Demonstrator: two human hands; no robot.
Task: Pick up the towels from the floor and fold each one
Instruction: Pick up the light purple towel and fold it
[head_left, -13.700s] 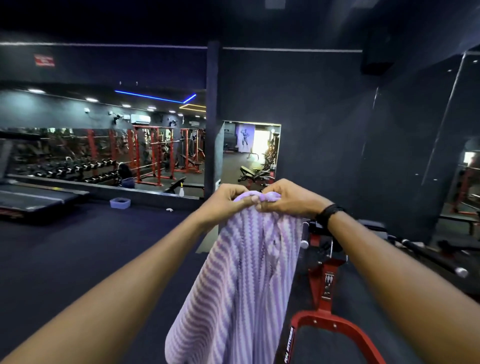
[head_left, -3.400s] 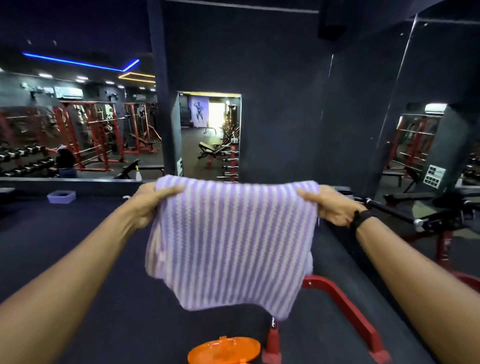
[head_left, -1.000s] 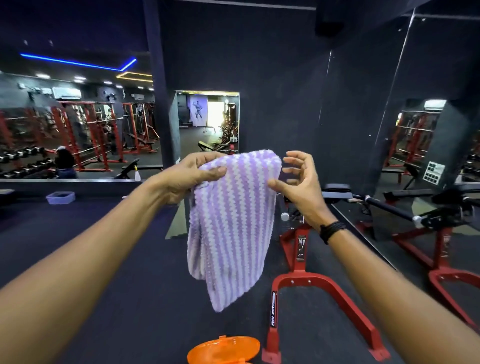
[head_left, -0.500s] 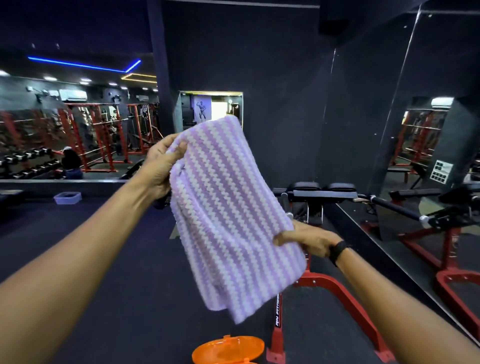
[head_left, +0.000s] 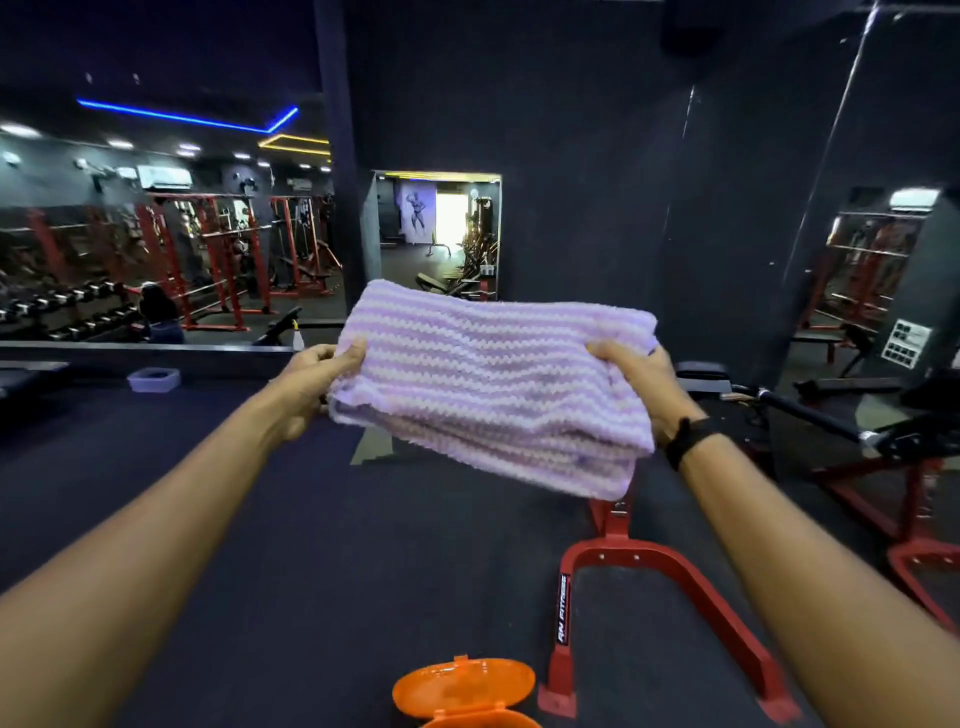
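Observation:
A purple and white striped towel (head_left: 488, 379) lies folded into a thick flat pad, held level in front of me at chest height above the dark floor. My left hand (head_left: 311, 379) grips its left edge, thumb on top and fingers underneath. My right hand (head_left: 639, 384), with a black band on the wrist, grips the right edge the same way. The layers of the fold show along the near edge.
An orange plastic lid (head_left: 465, 688) lies on the floor just below me. A red gym machine frame (head_left: 670, 571) stands to the right, with a black bar (head_left: 810, 415) behind it. A pale tub (head_left: 154, 378) sits by the mirrored wall at left.
The towel hung slanted from my raised left hand half a second ago. It now lies flat and folded over, with both hands holding its two ends level.

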